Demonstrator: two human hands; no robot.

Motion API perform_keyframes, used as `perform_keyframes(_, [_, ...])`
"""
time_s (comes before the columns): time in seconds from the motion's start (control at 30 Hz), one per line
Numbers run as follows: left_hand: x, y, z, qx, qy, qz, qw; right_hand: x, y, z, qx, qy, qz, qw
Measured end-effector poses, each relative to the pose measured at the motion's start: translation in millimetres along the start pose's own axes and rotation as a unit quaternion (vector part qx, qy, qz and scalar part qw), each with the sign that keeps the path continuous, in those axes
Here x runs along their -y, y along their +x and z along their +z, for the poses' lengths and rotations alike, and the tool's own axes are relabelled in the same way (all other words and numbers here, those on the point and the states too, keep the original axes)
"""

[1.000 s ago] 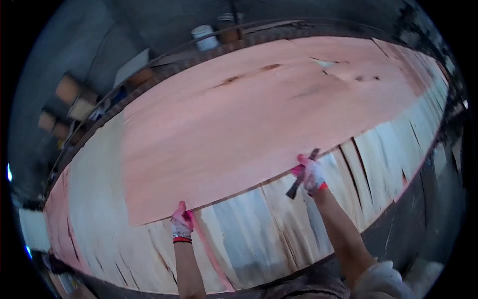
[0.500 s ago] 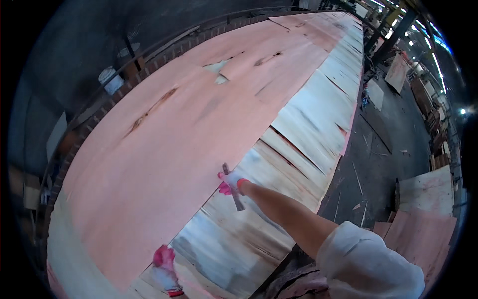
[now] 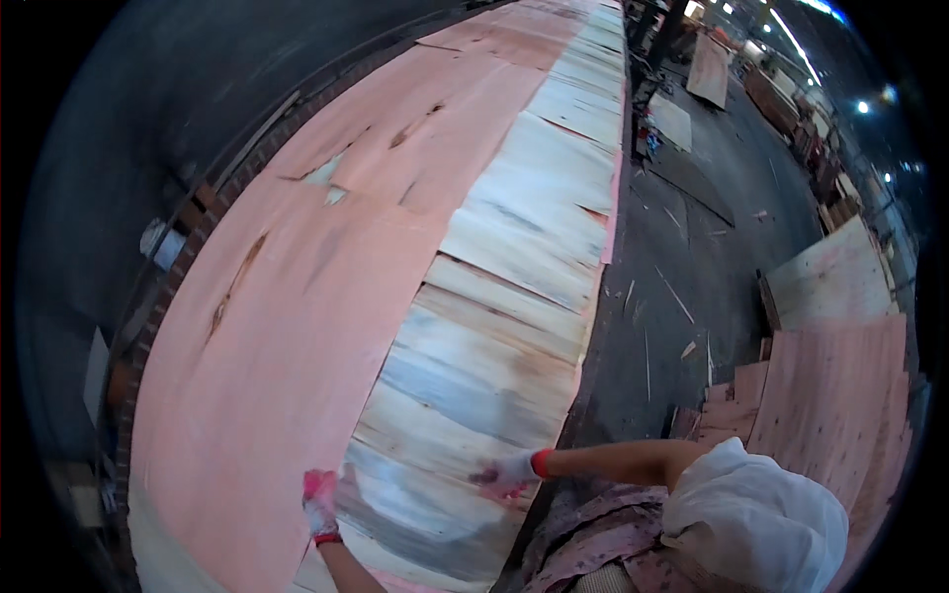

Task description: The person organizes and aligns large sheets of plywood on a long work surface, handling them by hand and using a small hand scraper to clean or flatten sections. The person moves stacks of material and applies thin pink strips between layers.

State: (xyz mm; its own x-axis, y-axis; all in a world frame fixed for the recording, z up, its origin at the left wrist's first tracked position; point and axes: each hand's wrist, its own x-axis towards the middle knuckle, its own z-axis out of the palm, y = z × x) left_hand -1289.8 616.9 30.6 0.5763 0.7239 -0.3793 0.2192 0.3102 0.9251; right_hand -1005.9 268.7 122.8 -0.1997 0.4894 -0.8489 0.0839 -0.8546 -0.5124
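Both hands lower — right hand (image 3: 504,476) now on pale veneer strips (image 3: 494,366).

Both hands wear pale knit gloves stained pink, each with a red cuff band: the left hand (image 3: 319,501) at 6 o'clock, the right hand (image 3: 506,475) beside it. A white rolled sleeve (image 3: 756,514) at 5 o'clock covers the right upper arm.

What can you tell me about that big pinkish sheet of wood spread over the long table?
The pinkish veneer sheet is thin, wide and long, lying flat on paler grey-white boards that show along its right edge. It has dark knot streaks and a few torn gaps near the middle. The gloved left hand rests at its near edge; the right hand is on the pale boards.
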Motion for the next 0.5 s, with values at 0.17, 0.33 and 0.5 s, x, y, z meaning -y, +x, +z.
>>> perform_keyframes(0.17, [5,-78,41,-0.245,-0.116,-0.092,0.958,-76,-32,34,-0.013,0.034,-0.027,0.999])
perform_keyframes(0.33, [42,-170,143,0.038,0.087,-0.102,0.990,-101,-70,19,-0.098,-0.155,-0.143,0.973])
perform_keyframes(0.5, [20,-199,253,-0.026,0.029,-0.208,0.977,-137,-117,-29,-0.233,-0.150,-0.148,0.949])
